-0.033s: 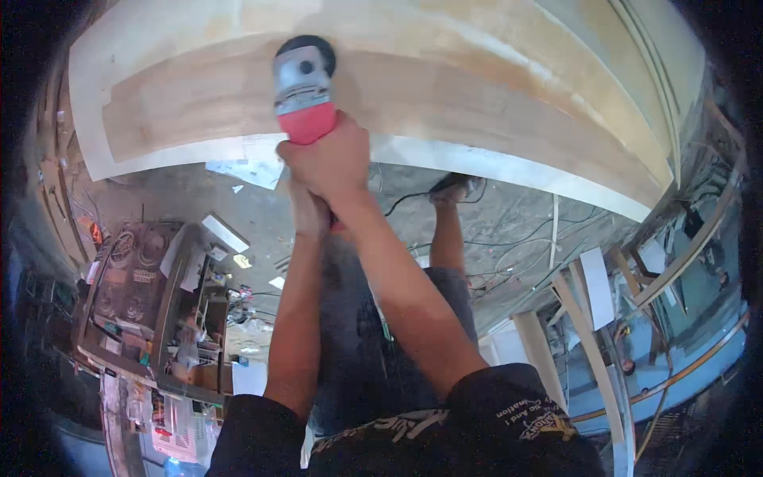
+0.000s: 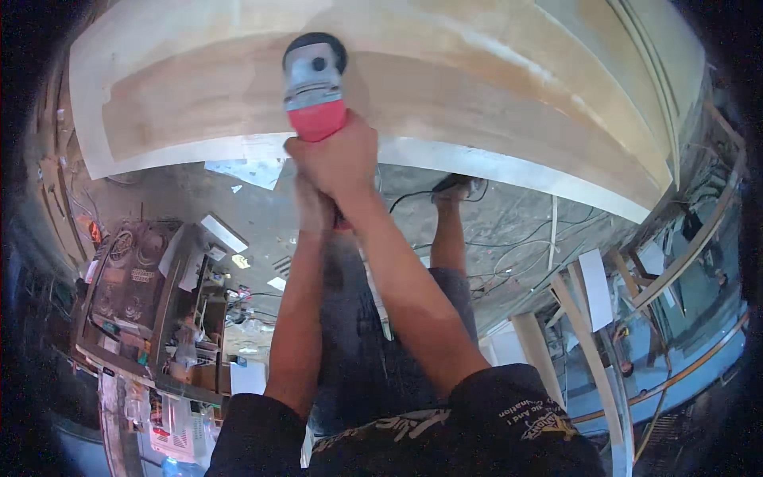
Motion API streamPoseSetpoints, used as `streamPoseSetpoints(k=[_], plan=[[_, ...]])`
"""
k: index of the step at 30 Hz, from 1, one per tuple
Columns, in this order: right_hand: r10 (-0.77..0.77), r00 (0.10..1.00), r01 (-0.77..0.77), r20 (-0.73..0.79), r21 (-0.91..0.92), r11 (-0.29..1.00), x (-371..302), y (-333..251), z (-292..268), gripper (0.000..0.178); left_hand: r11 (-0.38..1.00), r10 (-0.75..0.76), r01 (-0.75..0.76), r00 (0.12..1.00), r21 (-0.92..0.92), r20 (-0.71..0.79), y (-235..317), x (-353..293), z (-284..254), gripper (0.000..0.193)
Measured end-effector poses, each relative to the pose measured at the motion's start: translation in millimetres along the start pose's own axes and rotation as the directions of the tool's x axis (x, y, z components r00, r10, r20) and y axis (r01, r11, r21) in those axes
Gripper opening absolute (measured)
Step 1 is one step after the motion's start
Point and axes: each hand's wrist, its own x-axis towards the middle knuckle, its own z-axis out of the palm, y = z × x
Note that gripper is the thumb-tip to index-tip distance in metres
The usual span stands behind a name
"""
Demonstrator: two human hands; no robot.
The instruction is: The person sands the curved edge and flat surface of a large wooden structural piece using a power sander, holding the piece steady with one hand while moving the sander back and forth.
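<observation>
Both my hands are closed round an angle grinder [image 2: 316, 119] with a silver head, red body and dark round disc. My right hand [image 2: 343, 159] wraps the red body just behind the head. Farther back, nearer my body, my left hand [image 2: 315, 205] grips the rear of the grinder; its fingers are partly hidden and blurred. The disc rests over, and appears to touch, a large pale wooden panel [image 2: 199, 95]. This panel has browner bands and a white strip along its near edge. The disc's underside is out of sight.
A black cord [image 2: 409, 195] runs on the floor near my foot [image 2: 457, 187]. More cables [image 2: 509, 250] trail to the right. Wooden boards [image 2: 584, 334] lean at the right. At the left stand a dusty dark box [image 2: 131, 274] and a cluttered shelf [image 2: 199, 350].
The grinder and both my hands have shifted slightly to the right across the panel. My grip is the same.
</observation>
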Motion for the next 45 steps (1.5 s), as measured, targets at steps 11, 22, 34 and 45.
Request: streamPoseSetpoints(k=[11, 22, 34, 45], plan=[[0.083, 0.995, -0.079, -0.054, 0.08, 0.994, 14.4, 67.1, -117.8, 0.04, 0.918, -0.215, 0.276, 0.95, -0.286, 0.224, 8.3, -52.4, 118.7, 0.074], [0.163, 0.972, -0.13, -0.172, 0.188, 0.974, 27.5, 132.8, -199.0, 0.044, 0.998, -0.062, 0.068, 0.954, -0.01, 0.292, 27.4, -85.5, 192.8, 0.072], [0.165, 0.96, -0.123, -0.227, 0.19, 0.974, 37.7, 180.0, -250.3, 0.034, 0.996, -0.083, 0.093, 0.937, -0.013, 0.339, 19.8, -113.4, 254.8, 0.069], [0.118, 0.964, -0.083, -0.237, 0.153, 0.985, 52.9, 179.8, -285.5, 0.039, 0.992, 0.015, 0.025, 0.95, -0.124, 0.311, 11.9, -114.9, 296.2, 0.066]])
